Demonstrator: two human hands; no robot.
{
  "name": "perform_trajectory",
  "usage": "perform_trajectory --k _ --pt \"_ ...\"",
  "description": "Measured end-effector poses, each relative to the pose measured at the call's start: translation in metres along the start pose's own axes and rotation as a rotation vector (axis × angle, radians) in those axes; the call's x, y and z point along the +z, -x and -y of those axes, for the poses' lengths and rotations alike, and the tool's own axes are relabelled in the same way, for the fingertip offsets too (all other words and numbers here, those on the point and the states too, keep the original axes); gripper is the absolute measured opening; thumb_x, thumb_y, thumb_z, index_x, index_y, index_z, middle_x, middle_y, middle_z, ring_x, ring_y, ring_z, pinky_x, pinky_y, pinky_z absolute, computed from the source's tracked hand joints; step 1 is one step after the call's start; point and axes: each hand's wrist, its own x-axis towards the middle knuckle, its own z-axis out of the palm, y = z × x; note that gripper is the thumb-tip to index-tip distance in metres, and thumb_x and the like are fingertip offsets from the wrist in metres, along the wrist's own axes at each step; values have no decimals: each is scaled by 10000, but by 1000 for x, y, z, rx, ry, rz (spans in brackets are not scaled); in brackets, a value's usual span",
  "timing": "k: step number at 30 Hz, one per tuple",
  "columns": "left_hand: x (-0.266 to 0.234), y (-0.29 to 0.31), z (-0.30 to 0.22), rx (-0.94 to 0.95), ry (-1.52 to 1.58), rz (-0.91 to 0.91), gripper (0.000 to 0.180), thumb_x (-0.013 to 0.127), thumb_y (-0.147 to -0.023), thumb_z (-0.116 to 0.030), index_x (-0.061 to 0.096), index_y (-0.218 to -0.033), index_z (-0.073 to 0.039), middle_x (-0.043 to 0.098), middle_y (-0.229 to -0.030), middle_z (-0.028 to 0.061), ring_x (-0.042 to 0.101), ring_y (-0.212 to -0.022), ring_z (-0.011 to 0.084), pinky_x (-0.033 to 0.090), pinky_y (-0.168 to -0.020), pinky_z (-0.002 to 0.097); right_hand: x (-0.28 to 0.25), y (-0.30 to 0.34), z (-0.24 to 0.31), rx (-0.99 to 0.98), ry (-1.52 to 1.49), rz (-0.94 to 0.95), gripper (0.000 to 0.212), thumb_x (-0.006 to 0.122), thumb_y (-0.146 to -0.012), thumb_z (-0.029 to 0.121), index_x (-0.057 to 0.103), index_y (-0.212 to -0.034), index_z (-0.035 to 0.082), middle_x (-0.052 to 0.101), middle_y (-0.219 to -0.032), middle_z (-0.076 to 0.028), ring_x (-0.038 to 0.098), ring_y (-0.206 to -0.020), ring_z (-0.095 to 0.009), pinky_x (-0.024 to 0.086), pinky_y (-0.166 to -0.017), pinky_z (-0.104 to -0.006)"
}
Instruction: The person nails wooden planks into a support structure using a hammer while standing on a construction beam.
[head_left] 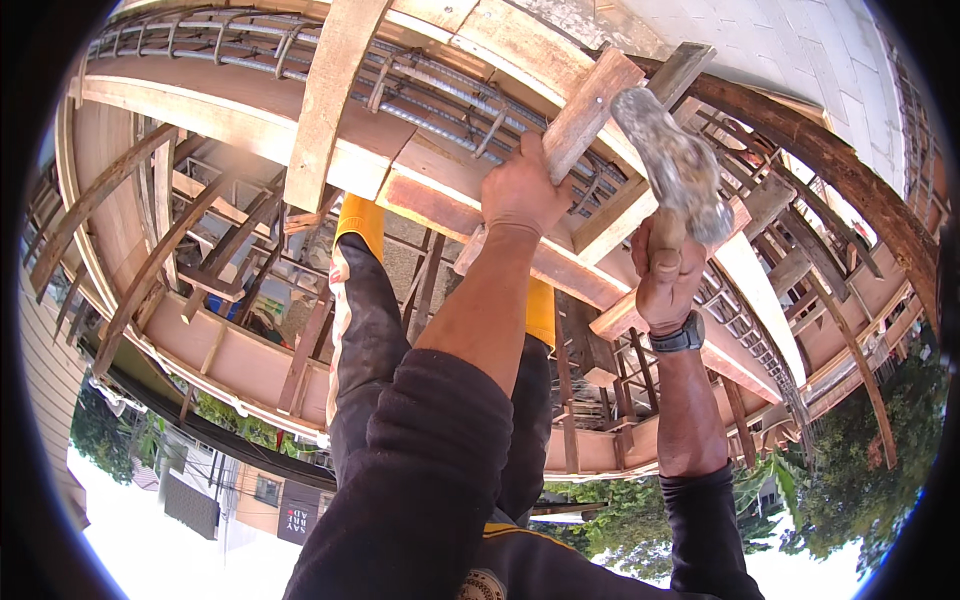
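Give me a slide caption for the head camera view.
Left hand holding a short wooden board above steel bars, right hand gripping a blurred hammer.

Lettering on a dark sign (298,512)
Pale capitals, far left, against a building (262,488); near, a shirt's (560,575) round badge (482,586) bears marks too small to read.

the hammer (682,172) is blurred, its surface detail smeared, and much of its handle (667,233) is covered by the right hand (668,278). the left hand (527,190) hides part of the short wood block (592,115), its fingertips partly out of sight. steel bars (489,134) disappear under a pale plank (332,100), cut off above; both dark sleeves (430,430) leave the lower edge.
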Motion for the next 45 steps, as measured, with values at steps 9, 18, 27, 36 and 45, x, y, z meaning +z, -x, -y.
perform_trajectory --k 9,18,27,36,45 --pt "4 3 -8 10 -6 -15 567 807 -770 -362 464 -1109 -64 703 -932 195 724 -857 368 587 -791 459 2 -1 -14 30 5 -78 657 500 -991 653 579 -908 7 433 -603 12 401 -513 -72 312 -461 -248" --pt "14 0 -17 90 -31 -124 527 783 -773 -350 481 -1088 -55 701 -920 216 709 -854 406 577 -784 484 -2 -15 -24 543 236 -58 716 517 -993 630 678 -873 -57 534 -568 -130 548 -554 -208 453 -547 -386" --pt "21 5 5 251 223 -219 465 758 -761 -140 527 -1133 15 703 -1024 238 700 -946 403 537 -836 461 34 64 10 546 21 -226 580 533 -1021 538 626 -921 -26 560 -619 -188 573 -567 -333 452 -558 -436" --pt "12 3 12 276 169 -201 613 765 -795 -166 473 -1293 40 625 -1189 300 617 -1122 462 481 -954 498 35 168 4 651 107 -314 587 550 -1001 552 634 -978 -29 591 -635 -223 648 -629 -383 488 -598 -477" --pt "-112 173 143 495 50 61 339 687 -890 -128 512 -1136 27 490 -1017 161 494 -1072 363 390 -971 463 35 183 1 733 241 -438 432 717 -915 433 601 -987 23 657 -793 -224 667 -763 -428 512 -652 -492"
